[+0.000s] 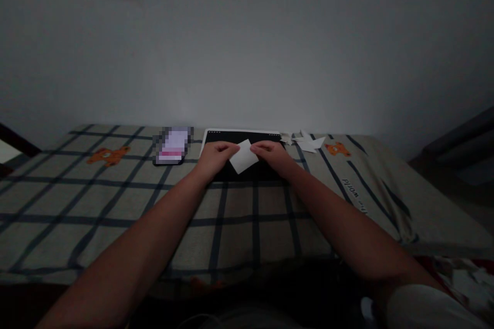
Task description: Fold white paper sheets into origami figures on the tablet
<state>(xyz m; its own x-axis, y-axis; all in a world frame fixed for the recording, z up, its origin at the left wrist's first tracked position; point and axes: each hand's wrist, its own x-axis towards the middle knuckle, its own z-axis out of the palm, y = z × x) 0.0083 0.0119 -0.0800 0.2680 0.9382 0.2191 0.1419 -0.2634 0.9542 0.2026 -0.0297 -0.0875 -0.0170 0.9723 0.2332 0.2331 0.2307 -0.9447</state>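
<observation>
While both arms are reaching forward over the checked cloth [247, 226], the two hands are meeting on a small white paper [244, 157]. The left hand [215, 156] is pinching the paper's upper left edge, with the fingers bent and closed on it. The right hand [272, 154] is gripping the paper's upper right edge in the same way, the fingertips pressed on the sheet. The paper is lying tilted, with one corner pointing toward the person, and it is sitting over a dark board [241, 139] with a pale rim, between the two hands. I cannot tell if the paper is resting flat on the board or is lifted a little above it.

Just to the left of the board, a blurred, pixelated object [172, 145] is lying on the cloth. To the right of the board, near its far corner, some white folded paper pieces [306, 141] are lying together. The cloth is showing orange bear figures [108, 154] and dark lines, and behind it a plain grey wall [247, 36] is standing.
</observation>
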